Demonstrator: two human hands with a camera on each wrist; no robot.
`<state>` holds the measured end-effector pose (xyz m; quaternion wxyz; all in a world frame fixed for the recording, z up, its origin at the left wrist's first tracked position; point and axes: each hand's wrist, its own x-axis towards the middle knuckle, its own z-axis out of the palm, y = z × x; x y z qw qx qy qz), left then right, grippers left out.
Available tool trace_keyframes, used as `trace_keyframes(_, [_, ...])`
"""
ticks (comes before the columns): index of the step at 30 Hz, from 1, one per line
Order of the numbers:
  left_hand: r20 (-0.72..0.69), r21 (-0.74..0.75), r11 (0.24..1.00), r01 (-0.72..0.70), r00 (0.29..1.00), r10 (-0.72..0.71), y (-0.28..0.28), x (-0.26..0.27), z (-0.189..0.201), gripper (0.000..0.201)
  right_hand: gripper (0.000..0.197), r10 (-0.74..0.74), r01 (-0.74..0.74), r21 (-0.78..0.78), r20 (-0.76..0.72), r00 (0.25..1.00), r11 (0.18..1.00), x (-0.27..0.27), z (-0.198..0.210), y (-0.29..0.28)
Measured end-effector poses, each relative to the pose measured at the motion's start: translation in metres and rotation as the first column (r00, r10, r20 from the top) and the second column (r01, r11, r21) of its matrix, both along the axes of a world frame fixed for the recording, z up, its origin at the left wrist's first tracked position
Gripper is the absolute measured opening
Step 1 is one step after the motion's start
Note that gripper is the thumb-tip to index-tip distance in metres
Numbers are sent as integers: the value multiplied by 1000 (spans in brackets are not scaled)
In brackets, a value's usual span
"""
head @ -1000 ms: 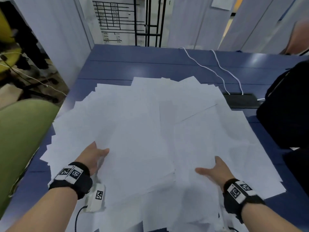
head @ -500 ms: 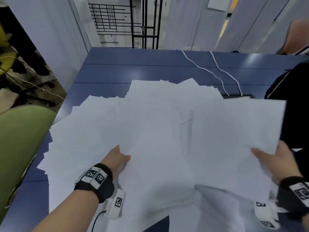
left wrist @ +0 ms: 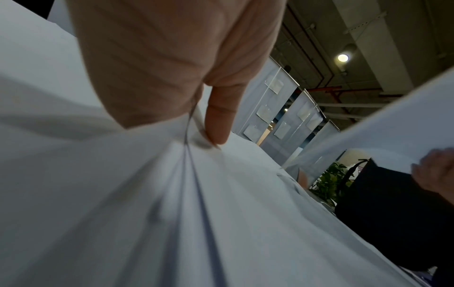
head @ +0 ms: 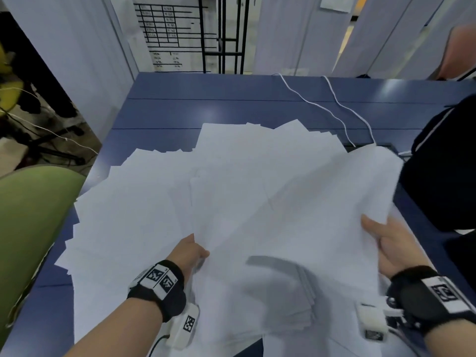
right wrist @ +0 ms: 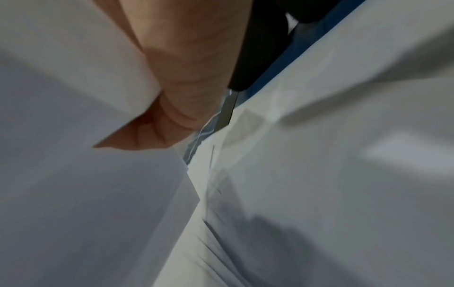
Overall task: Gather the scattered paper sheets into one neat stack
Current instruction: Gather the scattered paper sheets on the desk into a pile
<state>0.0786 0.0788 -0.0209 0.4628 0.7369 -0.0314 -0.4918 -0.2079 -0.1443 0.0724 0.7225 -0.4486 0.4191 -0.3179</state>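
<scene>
The right hand [head: 394,249] grips a lifted sheaf of sheets [head: 334,202] at its right edge, while the left hand [head: 189,253] pinches the spread paper pile [head: 134,215] fanning far-left.

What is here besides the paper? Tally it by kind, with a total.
Bare hands: 2, left hand and right hand, each gripping white paper sheets
Black marker-tagged wristbands: 2
Thin white cables: 2
Green padded chair: 1
Total: 7
</scene>
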Motion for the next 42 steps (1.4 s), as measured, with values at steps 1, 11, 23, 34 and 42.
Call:
trace_keyframes(1, [-24,-2,999,-32,999,32,0,1,-3,31,44,27,-26,8,-57,998,1000,8,-10,6])
trace_keyframes(11, [-396,-136,983,-119,917,56,-2,9,13,49,38,190,-353,-49,-768,612,935,41,-81,18])
trace_keyframes(23, [-142,-19,997,-68,988,65,-10,6,6,61,42,84,-514,-129,-925,371,848,83,-82,47])
trace_keyframes(34, [90,85,993,80,992,-87,-8,4,2,21,56,259,-634,-127,-839,479,763,84,-88,40])
trace_keyframes(42, [-53,-61,998,36,998,-39,3,3,-2,35,43,-265,65,-271,-814,517,960,-20,-78,-25])
